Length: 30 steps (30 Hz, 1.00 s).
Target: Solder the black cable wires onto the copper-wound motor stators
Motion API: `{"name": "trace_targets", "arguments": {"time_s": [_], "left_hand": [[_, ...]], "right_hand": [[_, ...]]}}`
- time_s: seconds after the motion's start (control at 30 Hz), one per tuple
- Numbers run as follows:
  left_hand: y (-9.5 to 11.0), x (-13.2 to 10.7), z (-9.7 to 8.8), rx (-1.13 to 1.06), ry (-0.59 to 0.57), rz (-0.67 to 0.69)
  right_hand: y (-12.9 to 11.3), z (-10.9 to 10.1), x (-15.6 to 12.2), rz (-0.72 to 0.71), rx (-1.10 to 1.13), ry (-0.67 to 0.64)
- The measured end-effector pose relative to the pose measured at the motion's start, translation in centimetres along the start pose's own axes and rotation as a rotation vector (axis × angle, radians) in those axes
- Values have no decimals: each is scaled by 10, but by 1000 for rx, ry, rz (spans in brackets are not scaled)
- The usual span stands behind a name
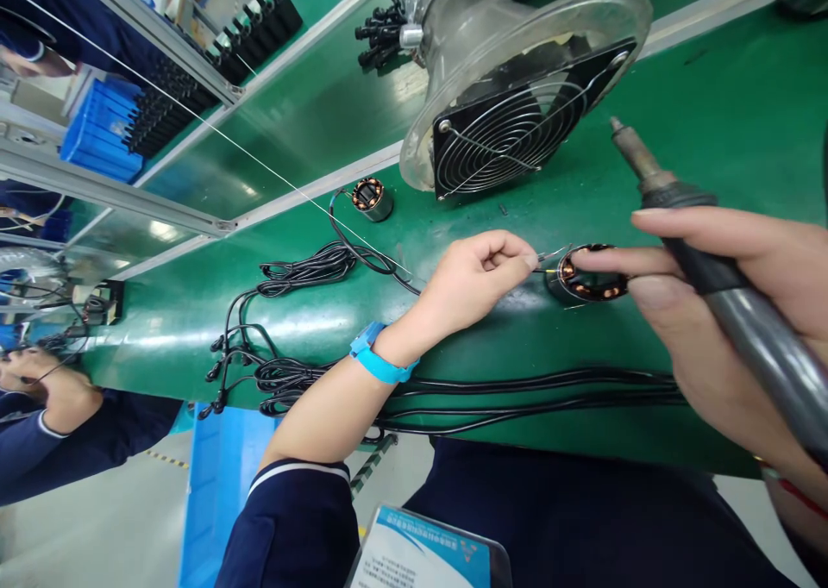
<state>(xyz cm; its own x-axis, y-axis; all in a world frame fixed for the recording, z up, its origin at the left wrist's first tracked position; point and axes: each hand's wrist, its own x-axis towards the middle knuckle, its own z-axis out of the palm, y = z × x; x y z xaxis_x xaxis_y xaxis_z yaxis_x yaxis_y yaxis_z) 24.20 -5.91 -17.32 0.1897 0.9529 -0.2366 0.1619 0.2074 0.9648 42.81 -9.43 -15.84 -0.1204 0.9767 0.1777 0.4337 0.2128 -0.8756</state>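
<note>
My right hand [705, 286] is closed round a soldering iron [730, 286], its tip pointing up and away over the bench. The index finger of that hand reaches to the rim of a motor stator [586, 286] with copper windings, which stands on the green bench. Left of the stator, my left hand [479, 282] pinches thin wire ends close to the windings. A black cable [394, 269] runs behind that wrist; whether it joins the pinched wires is hidden. Another stator [372, 198], with a cable attached, stands farther back.
A fan with a wire guard [511, 135] in a clear hood stands behind the stator. Coiled black cables [310, 269] lie to the left, and long cables [517, 385] run along the front edge. Aluminium rails [161, 209] border the bench. A co-worker's hands [39, 368] are at far left.
</note>
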Motion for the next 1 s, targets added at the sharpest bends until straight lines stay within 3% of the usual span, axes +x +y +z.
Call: {"name": "trace_targets", "arguments": {"time_s": [0.13,0.27,0.47,0.67,0.87,1.0], "left_hand": [[-1,0,0,33,-7,38],[-4,0,-1,52,-16,78],[-4,-3,-1,78,-14,125],[-1,-11,-2,127,9,221],[5,-17,-5,386,-10,502],[7,-20,-4,507,-22,469]], "right_hand": [[14,9,9,-255,-153,-14],[28,15,11,-332,-239,3],[24,19,8,-314,-229,126],[27,26,9,-389,-202,72],[28,29,13,-407,-110,82],[26,28,13,-410,-90,73]]}}
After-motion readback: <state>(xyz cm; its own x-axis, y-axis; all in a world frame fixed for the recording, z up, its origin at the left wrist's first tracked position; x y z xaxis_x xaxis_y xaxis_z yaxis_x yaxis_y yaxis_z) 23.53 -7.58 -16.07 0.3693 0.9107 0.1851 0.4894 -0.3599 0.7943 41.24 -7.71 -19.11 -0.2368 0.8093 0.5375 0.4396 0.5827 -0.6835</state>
